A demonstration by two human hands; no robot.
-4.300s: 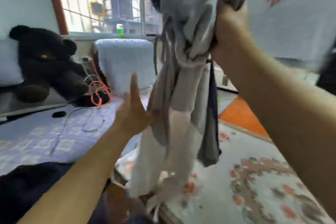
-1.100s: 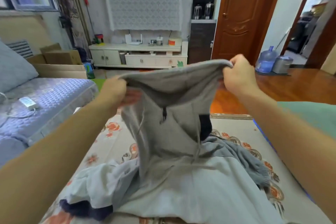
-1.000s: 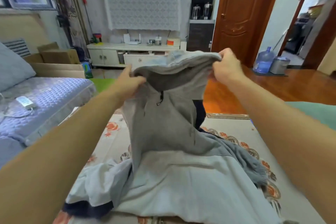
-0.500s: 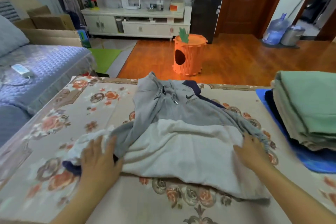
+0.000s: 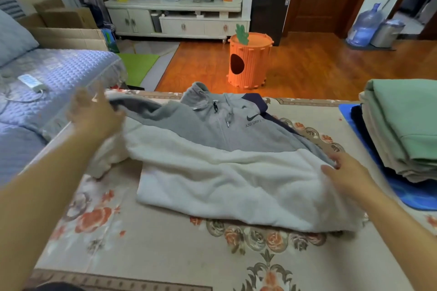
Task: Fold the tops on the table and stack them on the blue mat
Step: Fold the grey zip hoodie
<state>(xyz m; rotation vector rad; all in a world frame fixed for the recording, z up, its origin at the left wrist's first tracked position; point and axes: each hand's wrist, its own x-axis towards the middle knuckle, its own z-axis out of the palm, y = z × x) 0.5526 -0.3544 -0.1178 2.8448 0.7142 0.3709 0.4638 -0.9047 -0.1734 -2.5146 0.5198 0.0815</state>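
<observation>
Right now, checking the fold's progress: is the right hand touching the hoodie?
Touching. The head view shows the right hand with its fingers resting on the hoodie at its right edge.

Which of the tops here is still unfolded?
The grey-and-white hoodie, spread across the table between both hands; the green top and those beneath it lie folded on the blue mat.

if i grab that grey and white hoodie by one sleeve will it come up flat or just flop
Probably flop: the hoodie is soft fleece, and the sleeve held by the left hand already sags between hand and body. It looks thick, so likely bulky rather than light. It should grip rather than slide on the tablecloth, so dragging may bunch it.
</observation>
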